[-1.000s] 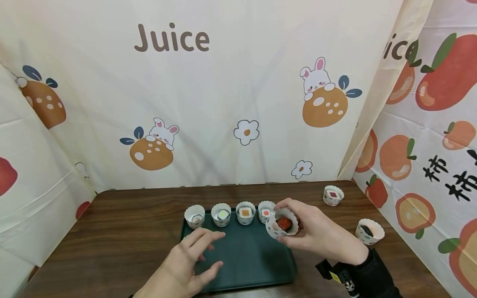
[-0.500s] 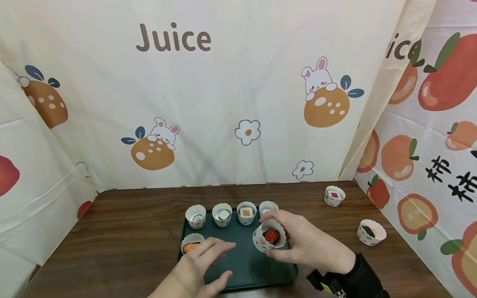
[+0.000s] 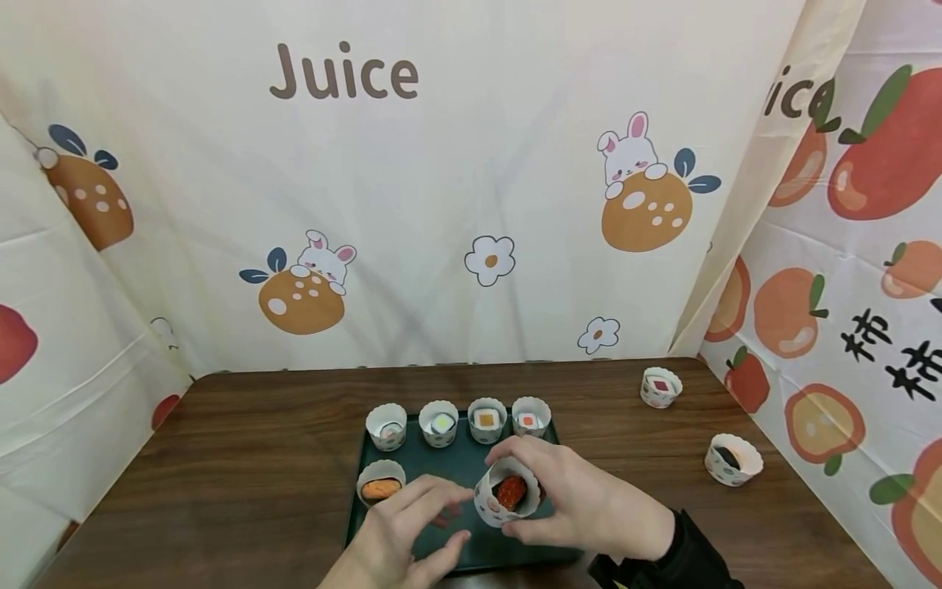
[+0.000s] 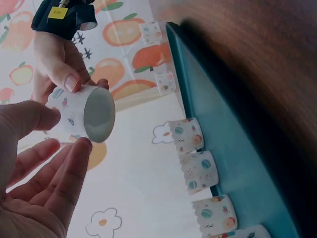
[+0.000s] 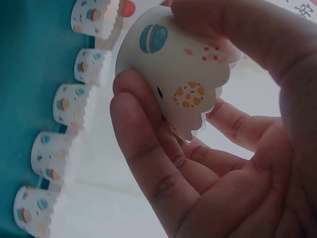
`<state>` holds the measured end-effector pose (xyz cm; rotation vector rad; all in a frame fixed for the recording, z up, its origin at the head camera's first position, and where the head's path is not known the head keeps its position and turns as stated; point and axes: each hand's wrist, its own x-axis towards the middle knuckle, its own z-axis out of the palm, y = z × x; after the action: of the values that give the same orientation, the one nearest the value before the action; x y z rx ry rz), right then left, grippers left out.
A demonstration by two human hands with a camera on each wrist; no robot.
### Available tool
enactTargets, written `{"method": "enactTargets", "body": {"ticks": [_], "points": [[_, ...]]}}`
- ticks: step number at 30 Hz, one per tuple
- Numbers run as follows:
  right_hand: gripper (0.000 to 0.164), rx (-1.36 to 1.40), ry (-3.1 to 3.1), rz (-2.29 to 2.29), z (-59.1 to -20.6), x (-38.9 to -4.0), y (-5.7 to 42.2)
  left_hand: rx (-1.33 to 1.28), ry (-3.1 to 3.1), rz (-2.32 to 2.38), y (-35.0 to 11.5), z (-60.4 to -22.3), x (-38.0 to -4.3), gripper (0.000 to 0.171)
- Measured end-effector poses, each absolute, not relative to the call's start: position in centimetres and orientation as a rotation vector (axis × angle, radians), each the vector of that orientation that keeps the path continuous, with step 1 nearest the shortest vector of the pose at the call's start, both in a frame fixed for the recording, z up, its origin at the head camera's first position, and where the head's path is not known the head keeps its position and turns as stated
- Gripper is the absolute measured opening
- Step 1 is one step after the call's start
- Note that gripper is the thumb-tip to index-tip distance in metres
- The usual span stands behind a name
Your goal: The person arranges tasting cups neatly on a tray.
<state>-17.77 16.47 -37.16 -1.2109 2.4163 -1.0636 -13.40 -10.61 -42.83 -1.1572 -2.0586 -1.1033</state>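
Observation:
My right hand holds a scalloped white paper baking cup above the green tray, thumb on one side and fingers on the other. Inside the cup sits a red, bumpy piece of sushi with a dark wrap. My left hand hovers over the tray's left part with relaxed, spread fingers. Its fingertips come right up to the cup's left side. In the left wrist view the cup lies between both hands, its plain base showing. The right wrist view shows its printed wall in my grip.
Several cups stand along the tray's back edge, one with a yellow-topped piece. A cup with an orange piece stands at the tray's left. Two more cups, a far one and a nearer one, stand on the brown table at right.
My right hand has carried the cup leftward and slightly nearer over the tray, uncovering the back right cup. My left hand has shifted right and nearer, revealing the cup with the orange piece.

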Motion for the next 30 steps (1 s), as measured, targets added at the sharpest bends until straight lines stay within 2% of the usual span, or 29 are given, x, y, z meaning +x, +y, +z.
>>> {"method": "enactTargets", "body": {"ticks": [4, 9, 17, 23, 30], "points": [[0.05, -1.224, 2.405, -1.054, -37.6, -17.6, 15.9, -1.161, -2.014, -1.113, -10.5, -43.0, -13.4, 0.028], [0.052, -1.274, 2.39, -1.043, -37.6, -17.4, 15.3, -1.126, -2.043, -1.157, -10.5, -43.1, -13.2, 0.042], [0.06, -1.274, 2.403, -1.012, -37.6, -17.3, 15.0, -1.026, -2.123, -1.211, -10.5, -42.8, -13.0, 0.038], [0.067, -1.222, 2.416, -1.028, -37.6, -17.5, 15.3, -0.977, -2.22, -1.309, -10.9, -42.3, -12.9, 0.041], [0.059, -1.256, 2.397, -1.122, -37.3, -17.7, 15.6, -0.904, -2.324, -1.381, -11.0, -41.7, -12.4, 0.052]]}}
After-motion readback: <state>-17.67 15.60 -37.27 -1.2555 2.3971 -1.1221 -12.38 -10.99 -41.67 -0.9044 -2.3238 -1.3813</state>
